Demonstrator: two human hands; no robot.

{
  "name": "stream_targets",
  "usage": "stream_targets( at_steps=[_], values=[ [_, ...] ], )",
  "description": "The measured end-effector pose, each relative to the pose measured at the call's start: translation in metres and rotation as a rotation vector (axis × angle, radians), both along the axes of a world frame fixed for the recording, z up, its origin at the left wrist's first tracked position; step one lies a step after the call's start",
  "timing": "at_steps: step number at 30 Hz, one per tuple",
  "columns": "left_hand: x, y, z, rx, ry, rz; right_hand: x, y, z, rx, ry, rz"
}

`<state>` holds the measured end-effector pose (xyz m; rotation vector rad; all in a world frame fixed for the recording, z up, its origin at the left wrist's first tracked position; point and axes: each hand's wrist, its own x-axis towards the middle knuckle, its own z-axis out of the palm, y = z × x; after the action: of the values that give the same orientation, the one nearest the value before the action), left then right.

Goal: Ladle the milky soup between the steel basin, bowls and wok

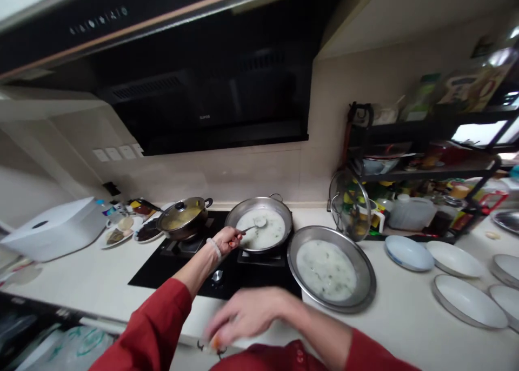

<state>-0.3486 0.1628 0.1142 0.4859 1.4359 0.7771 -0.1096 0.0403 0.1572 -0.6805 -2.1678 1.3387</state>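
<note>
My left hand (pixel 229 240) is closed round the handle of a ladle (pixel 260 222). The ladle's bowl rests in white, soupy food with green bits inside a metal wok (pixel 288 215) on the hob. My right hand (pixel 251 314), blurred by motion, hovers over the counter's front edge below the hob. Its fingers hang loosely apart, and nothing shows in them. To the right of the wok, a wide metal basin (pixel 367 276) holds more of the same white food.
A lidded pot (pixel 182 227) sits on the left burner. Plates of food (pixel 115 238) and a white box (pixel 57 227) lie farther left. A glass lid (pixel 357 206) leans by the black rack (pixel 421 173). Several shallow dishes (pixel 468 300) occupy the right counter. The range hood (pixel 203 90) hangs overhead.
</note>
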Motion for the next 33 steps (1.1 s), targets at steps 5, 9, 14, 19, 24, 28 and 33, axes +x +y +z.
stream_targets(
  at_steps=[5, 9, 14, 19, 24, 28, 33],
  values=[
    [-0.003, -0.005, 0.005, 0.033, -0.058, 0.010, 0.048, 0.022, 0.023, -0.147, 0.423, -0.513],
    [-0.007, -0.011, 0.011, 0.040, -0.079, 0.010, 0.100, 0.008, 0.010, -0.307, 0.502, -0.747],
    [-0.007, -0.015, 0.018, 0.056, -0.070, 0.002, 0.112, -0.023, -0.025, -0.500, 0.449, -0.851],
    [-0.004, -0.021, 0.020, 0.068, -0.073, -0.009, 0.117, -0.040, -0.038, -0.586, 0.427, -0.910],
    [-0.003, -0.025, 0.019, 0.077, -0.065, -0.018, 0.117, -0.052, -0.049, -0.631, 0.409, -0.924],
    [-0.004, -0.028, 0.017, 0.087, -0.061, -0.029, 0.115, -0.060, -0.060, -0.632, 0.406, -0.910],
    [-0.005, -0.030, 0.018, 0.089, -0.044, -0.045, 0.115, -0.068, -0.065, -0.638, 0.407, -0.896]
  ],
)
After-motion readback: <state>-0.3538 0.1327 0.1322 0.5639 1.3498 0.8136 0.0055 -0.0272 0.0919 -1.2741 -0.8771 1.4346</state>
